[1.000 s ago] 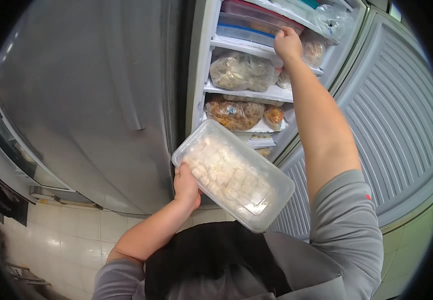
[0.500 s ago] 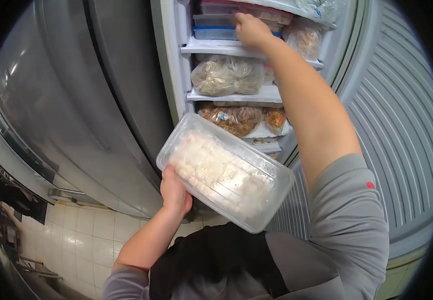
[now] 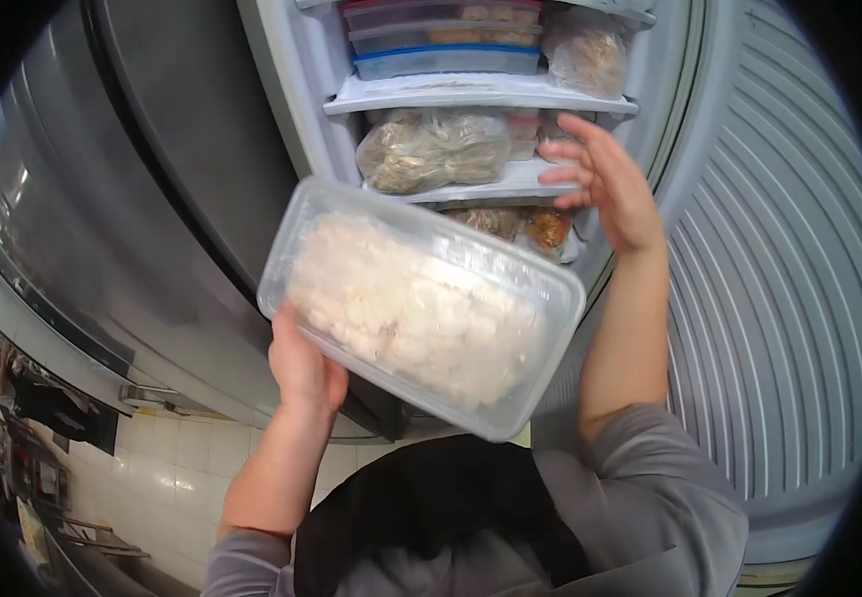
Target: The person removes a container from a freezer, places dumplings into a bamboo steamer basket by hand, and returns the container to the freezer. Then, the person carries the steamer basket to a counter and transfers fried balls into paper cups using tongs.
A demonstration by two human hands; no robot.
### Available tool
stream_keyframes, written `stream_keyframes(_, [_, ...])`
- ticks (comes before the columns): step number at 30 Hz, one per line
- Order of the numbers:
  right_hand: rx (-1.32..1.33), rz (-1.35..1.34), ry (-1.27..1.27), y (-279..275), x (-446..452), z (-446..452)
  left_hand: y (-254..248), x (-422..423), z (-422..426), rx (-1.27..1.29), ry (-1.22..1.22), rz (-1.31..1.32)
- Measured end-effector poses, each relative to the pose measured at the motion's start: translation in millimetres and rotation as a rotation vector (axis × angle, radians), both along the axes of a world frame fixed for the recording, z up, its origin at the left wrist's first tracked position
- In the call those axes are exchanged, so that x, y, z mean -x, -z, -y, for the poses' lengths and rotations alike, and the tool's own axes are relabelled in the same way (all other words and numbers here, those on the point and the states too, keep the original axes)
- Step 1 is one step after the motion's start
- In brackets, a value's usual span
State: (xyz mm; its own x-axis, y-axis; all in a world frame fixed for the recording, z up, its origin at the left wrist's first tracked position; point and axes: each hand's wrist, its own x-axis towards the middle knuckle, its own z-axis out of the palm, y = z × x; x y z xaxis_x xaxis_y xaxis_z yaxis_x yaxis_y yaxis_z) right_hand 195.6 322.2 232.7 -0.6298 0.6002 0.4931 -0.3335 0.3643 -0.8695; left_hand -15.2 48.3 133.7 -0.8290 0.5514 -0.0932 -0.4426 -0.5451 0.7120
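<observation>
A clear plastic food container (image 3: 421, 298) with a lid, filled with pale whitish food, is tilted in front of me. My left hand (image 3: 304, 366) grips its lower left edge, fingers partly hidden beneath it. Above the container's right end, my right hand (image 3: 610, 184) is raised with its fingers spread, holding nothing. It is in front of the freezer's middle shelf (image 3: 511, 186), beside a knotted clear bag of pale food (image 3: 436, 149).
On the upper shelf (image 3: 481, 92) sit stacked plastic boxes (image 3: 446, 62) and a bagged item (image 3: 587, 58). Lower down are bags of brownish food (image 3: 548, 227). The ribbed open door (image 3: 779, 279) stands right; a steel cabinet (image 3: 103, 229) stands left.
My right hand has come down and back from the upper shelf boxes, fingers now spread. The container has shifted slightly left and up, still in my left hand.
</observation>
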Motion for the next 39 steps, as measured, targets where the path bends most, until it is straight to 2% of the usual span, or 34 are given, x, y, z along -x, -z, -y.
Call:
stream_keyframes(2, [0.152,-0.095,-0.175,26.8,-16.1,8.1,-17.6,3.3,-10.5,-0.066,0.026,-0.057])
stream_keyframes(6, [0.159,-0.234,-0.357,57.7,-32.9,29.0,-59.9,-7.9,-30.5,-0.151,0.049,-0.112])
stream_keyframes(9, [0.199,-0.228,-0.243,64.6,-41.9,61.4,-68.2,-6.5,-44.7,-0.178,0.157,-0.147])
stream_keyframes(11, [0.334,-0.202,-0.104,68.1,-41.7,83.7,-67.9,-9.2,-50.5,-0.168,0.203,-0.161])
stream_keyframes(14, [0.339,-0.245,-0.003,65.0,-40.8,98.1,-59.0,-10.3,-58.6,-0.126,0.265,-0.186])
stream_keyframes(24, [0.28,-0.381,0.115,34.0,-57.2,56.9,-76.0,-2.2,-63.8,0.117,0.537,-0.427])
stream_keyframes(25, [0.343,-0.448,0.219,25.3,-49.3,56.5,-78.1,1.0,-67.7,0.119,0.55,-0.453])
stream_keyframes(28, [0.285,-0.25,0.072,14.7,-53.7,8.3,-98.2,20.8,-85.3,0.161,0.529,-0.583])
stream_keyframes(31, [0.165,-0.143,0.08,-24.0,-27.3,-14.2,-122.2,31.3,-107.2,0.156,0.428,-0.595])
stream_keyframes(34, [0.131,0.002,0.171,-60.1,-9.8,-37.3,-135.2,42.5,-130.2,0.139,0.352,-0.569])
stream_keyframes(39, [-0.077,0.134,0.512,-85.2,28.1,-83.3,-146.4,68.2,-161.0,0.064,0.284,-0.53])
